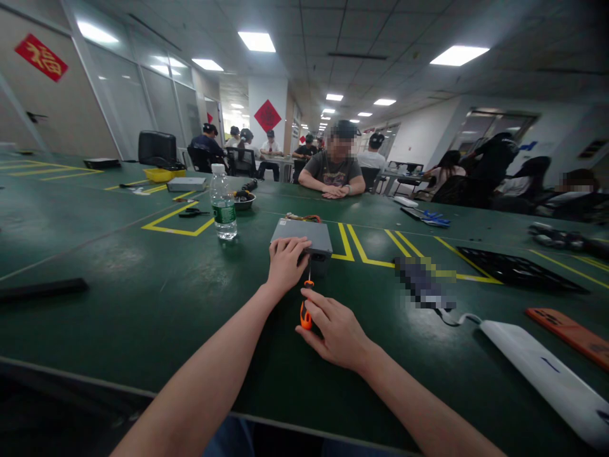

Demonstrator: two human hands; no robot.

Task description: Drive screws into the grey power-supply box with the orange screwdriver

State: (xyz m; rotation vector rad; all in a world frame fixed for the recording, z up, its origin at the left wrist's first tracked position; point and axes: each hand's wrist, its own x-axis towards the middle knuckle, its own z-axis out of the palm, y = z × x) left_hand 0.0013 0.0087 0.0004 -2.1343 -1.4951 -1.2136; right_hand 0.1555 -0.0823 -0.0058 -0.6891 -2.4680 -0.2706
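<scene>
A grey metal computer power supply [314,233] lies on the green table in front of me, a bundle of coloured wires at its far edge. My left hand [286,261] grips its near left corner, fingers over the top and thumb by the front face. In my right hand [333,327] is an orange and black screwdriver [306,315], held by its handle between thumb and fingers. Its shaft points away from me to the near face of the power supply. Whether the tip sits in a screw is too small to tell.
A water bottle [223,209] stands left of the power supply, near a metal bowl [244,202]. On the right lie a white power bank-like device [537,368], an orange phone [571,333] and a black perforated panel [518,270]. A person [333,168] sits across the table.
</scene>
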